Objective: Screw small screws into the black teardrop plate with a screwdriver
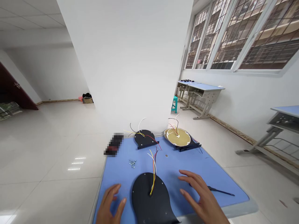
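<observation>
A black rounded plate (151,202) with a bundle of coloured wires (154,168) coming up through its hole lies at the front of the blue table (121,180). To its left, my left hand (109,202) holds nothing, thumb and fingers apart. On the other side, my right hand (198,193) is also open, fingers spread, apart from the plate. A screwdriver (220,190) rests on the table, its handle partly hidden behind my right hand. Several small screws (132,163) are heaped left of centre, beyond the plate.
Another black plate with wires (144,138) lies at the table's back edge. Beside it, tan round discs (178,137) with wires rest on black parts. A blurred dark object (114,144) is at the back left corner. A white pillar (130,68) stands directly behind the table.
</observation>
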The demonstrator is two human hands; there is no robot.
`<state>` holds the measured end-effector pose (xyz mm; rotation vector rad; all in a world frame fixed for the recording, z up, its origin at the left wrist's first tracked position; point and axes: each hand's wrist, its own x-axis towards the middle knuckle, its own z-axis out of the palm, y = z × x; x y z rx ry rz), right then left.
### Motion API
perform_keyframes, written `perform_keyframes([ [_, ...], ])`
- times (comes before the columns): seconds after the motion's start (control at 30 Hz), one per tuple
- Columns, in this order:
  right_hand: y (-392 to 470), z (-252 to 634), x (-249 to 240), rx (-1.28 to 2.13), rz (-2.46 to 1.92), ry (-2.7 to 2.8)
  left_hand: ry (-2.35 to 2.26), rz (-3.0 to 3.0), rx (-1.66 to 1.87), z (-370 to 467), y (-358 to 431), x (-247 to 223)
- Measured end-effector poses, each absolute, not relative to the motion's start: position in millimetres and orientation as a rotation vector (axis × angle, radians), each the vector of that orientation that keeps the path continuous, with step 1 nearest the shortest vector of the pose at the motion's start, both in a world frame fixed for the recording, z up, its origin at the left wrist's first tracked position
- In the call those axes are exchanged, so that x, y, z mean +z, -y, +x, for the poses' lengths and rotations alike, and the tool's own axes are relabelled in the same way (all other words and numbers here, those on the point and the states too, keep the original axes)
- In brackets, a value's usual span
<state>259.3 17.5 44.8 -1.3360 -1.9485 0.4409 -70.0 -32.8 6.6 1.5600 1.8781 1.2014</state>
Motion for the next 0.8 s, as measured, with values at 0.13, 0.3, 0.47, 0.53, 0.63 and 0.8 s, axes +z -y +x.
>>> perform_keyframes([
  [0.13,1,274,51,0.605,-1.325,2.127,-1.764,1.530,1.110,-69,3,24],
  [0.3,8,289,41,0.443,-1.362,2.119,-1.814,1.725,1.248,-64,-28,31],
  [0.47,-14,324,10,-0.105,-1.429,2.070,-1.864,1.901,1.189,-68,-55,36],
  [0.53,-22,332,-1,-0.219,-1.458,2.045,-1.858,1.938,1.155,-66,-64,35],
  [0.63,-30,337,-11,-0.200,-1.478,2.105,-1.867,1.964,1.095,-62,-72,31],
  [0.8,-35,339,-13,-0.142,-1.483,2.189,-1.901,1.976,0.997,-62,-78,27],
])
